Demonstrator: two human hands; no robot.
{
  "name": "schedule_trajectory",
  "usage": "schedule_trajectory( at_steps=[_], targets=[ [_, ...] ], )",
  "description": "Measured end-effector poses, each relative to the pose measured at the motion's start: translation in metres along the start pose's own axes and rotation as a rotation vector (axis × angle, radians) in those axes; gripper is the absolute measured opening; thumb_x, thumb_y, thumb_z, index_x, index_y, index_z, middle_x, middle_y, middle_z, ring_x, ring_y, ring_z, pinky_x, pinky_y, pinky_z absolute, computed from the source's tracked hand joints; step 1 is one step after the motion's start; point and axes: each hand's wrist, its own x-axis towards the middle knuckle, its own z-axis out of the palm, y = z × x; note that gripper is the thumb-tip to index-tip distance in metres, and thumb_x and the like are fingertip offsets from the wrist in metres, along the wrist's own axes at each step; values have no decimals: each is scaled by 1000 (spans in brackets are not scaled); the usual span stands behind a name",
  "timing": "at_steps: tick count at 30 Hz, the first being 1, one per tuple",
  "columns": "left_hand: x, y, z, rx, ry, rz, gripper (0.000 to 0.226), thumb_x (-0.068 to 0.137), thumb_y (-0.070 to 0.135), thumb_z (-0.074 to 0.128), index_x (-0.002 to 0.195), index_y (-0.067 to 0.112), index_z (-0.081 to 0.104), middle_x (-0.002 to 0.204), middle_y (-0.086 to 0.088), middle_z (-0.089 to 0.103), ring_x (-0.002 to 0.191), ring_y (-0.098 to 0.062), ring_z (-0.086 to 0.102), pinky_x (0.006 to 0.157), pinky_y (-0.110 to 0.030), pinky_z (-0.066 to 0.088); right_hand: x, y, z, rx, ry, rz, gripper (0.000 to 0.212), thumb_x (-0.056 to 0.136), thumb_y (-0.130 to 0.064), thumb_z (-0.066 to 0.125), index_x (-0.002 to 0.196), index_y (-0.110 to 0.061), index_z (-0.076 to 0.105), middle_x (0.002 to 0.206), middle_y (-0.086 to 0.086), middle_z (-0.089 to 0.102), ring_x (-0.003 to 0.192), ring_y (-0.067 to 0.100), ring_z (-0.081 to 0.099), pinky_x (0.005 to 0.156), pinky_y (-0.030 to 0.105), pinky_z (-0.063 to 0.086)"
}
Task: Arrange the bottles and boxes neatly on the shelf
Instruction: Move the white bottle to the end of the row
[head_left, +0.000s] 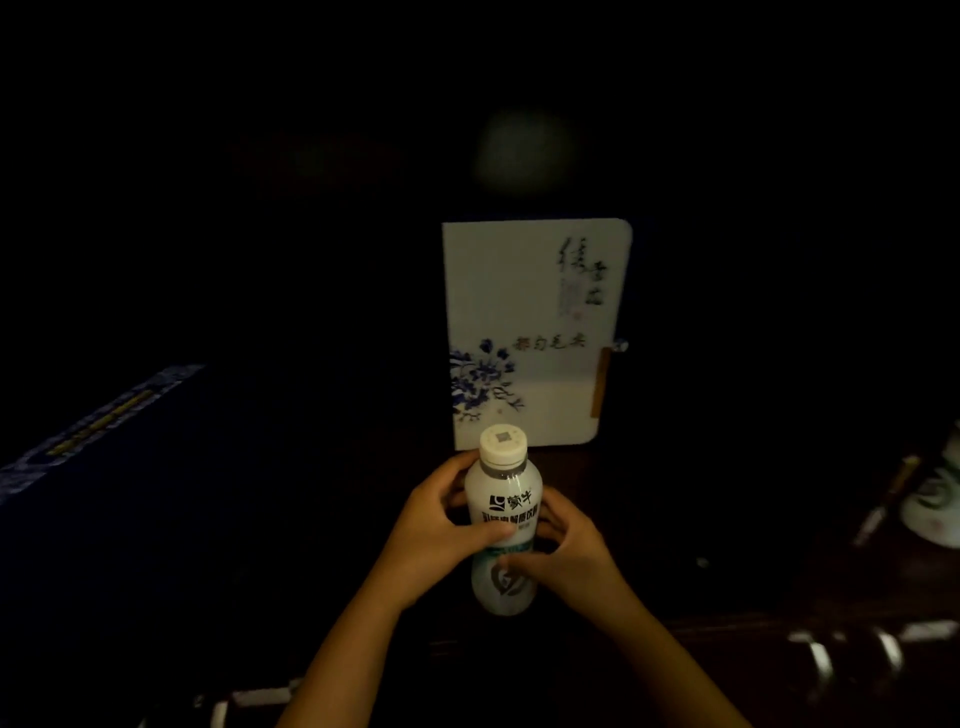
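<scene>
Very dim scene, and right in the middle a white drink bottle (503, 525) stands upright on the dark wooden shelf surface (727, 587), cream cap on top, black lettering and a teal band on its label. Both hands are on it: the left hand (434, 530) wraps the upper body from the left, thumb across the label, while the right hand (563, 556) clasps the lower body from the right, fingers curled over the teal band. Just behind the bottle stands a white box (535, 332) with blue flower painting and calligraphy, upright, facing the camera; the bottle's cap overlaps its lower edge in this view. To the left lies a large dark blue box (104, 415) with a patterned gold-and-blue edge. At the far right edge, a pale ceramic piece (935, 499) is only partly visible.
</scene>
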Motion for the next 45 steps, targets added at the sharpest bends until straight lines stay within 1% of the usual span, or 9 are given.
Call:
schedule_trajectory(
  at_steps=[5, 12, 21, 25, 33, 36, 40, 42, 45],
  targets=[
    [-1, 39, 80, -16, -107, 80, 63, 59, 16, 84, 100, 53, 55, 103, 32, 66, 101, 7, 60, 71, -8, 50, -49, -11, -80, -12, 101, -29, 64, 58, -9, 82, 111, -33, 56, 110, -6, 68, 104, 7, 63, 90, 34, 54],
    [-15, 99, 233, -12, -146, 147, 63, 57, 22, 83, 102, 55, 53, 110, 18, 64, 103, 4, 60, 73, -12, 52, -128, -15, -229, -39, 162, -68, 63, 62, -6, 80, 116, -26, 55, 115, -4, 66, 108, 10, 61, 94, 40, 51],
    [-13, 154, 405, -27, -198, 167, 66, 59, 21, 83, 105, 54, 50, 109, 22, 63, 101, 9, 59, 74, -10, 51, -193, 0, -399, -53, 222, -67, 61, 60, -7, 80, 111, -29, 57, 111, -4, 68, 104, 9, 63, 87, 33, 55],
    [8, 151, 466, -38, -262, 153, 65, 59, 17, 83, 102, 53, 49, 105, 22, 61, 94, 19, 56, 66, -2, 46, -202, 22, -454, -47, 281, -44, 64, 58, -6, 82, 111, -29, 56, 109, -3, 69, 104, 9, 64, 84, 28, 55],
    [61, 136, 566, -83, -389, 103, 62, 59, 18, 83, 99, 54, 51, 104, 21, 62, 96, 8, 61, 67, -8, 50, -201, 57, -545, -128, 395, 35, 60, 58, -5, 82, 103, -36, 57, 106, -3, 69, 100, 11, 65, 85, 37, 56],
    [86, 137, 598, -102, -416, 72, 67, 61, 16, 82, 112, 45, 49, 110, 16, 62, 99, 2, 61, 70, -12, 52, -188, 67, -580, -144, 410, 45, 60, 59, -6, 81, 104, -37, 55, 108, -3, 68, 101, 11, 65, 85, 39, 56],
    [116, 138, 632, -52, -430, 77, 62, 64, 13, 80, 102, 50, 48, 102, 24, 59, 91, 18, 58, 65, -3, 47, -167, 88, -620, -131, 405, 42, 60, 59, -7, 81, 109, -28, 56, 111, -1, 67, 103, 13, 64, 88, 42, 55],
    [132, 137, 650, -36, -404, 74, 61, 65, 14, 79, 102, 50, 47, 105, 22, 60, 96, 11, 59, 69, -7, 50, -152, 100, -642, -112, 372, 28, 60, 60, -8, 81, 111, -27, 56, 112, -1, 67, 104, 13, 63, 88, 42, 55],
    [149, 133, 672, -34, -346, 39, 65, 66, 13, 78, 116, 40, 47, 113, 15, 61, 108, -4, 59, 85, -23, 52, -132, 115, -670, -86, 311, 30, 62, 61, -8, 80, 114, -26, 55, 113, 0, 66, 105, 14, 63, 87, 40, 55]
  ],
)
